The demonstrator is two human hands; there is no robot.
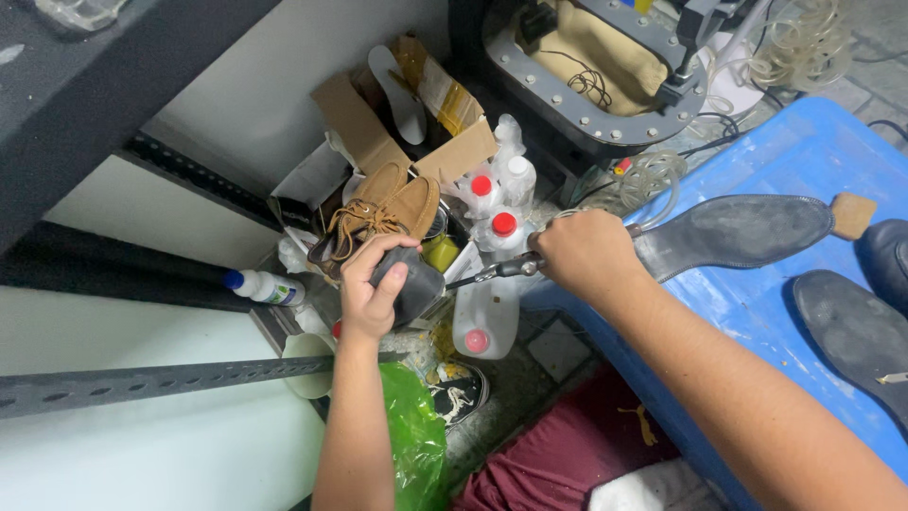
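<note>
Nearest the camera, both bare forearms reached forward and down from the bottom edge, over a green plastic bag (413, 440) and maroon cloth (558, 459) on the floor. The left hand (371, 284) was bent at the wrist, its grip wrapped tightly around a dark shoe heel piece (416, 284), thumb on top and fingers underneath. The right hand (582, 254) was closed in a fist around the handle of a metal tool (497, 272), whose tip pointed at the dark piece and seemed to touch its side. As far as could be judged, the work on that piece was under way rather than finished: tool and piece were together and both hands were engaged.

Just right, on the blue desk (804, 151), lay a grey sole (733, 230) with a tan heel end, and another dark sole (856, 331) nearer the edge. Beyond the hands stood white bottles with red caps (501, 227), then tan moccasin shoes (383, 213) and an open cardboard box (407, 114). Farthest off sat a round machine (591, 71).
</note>
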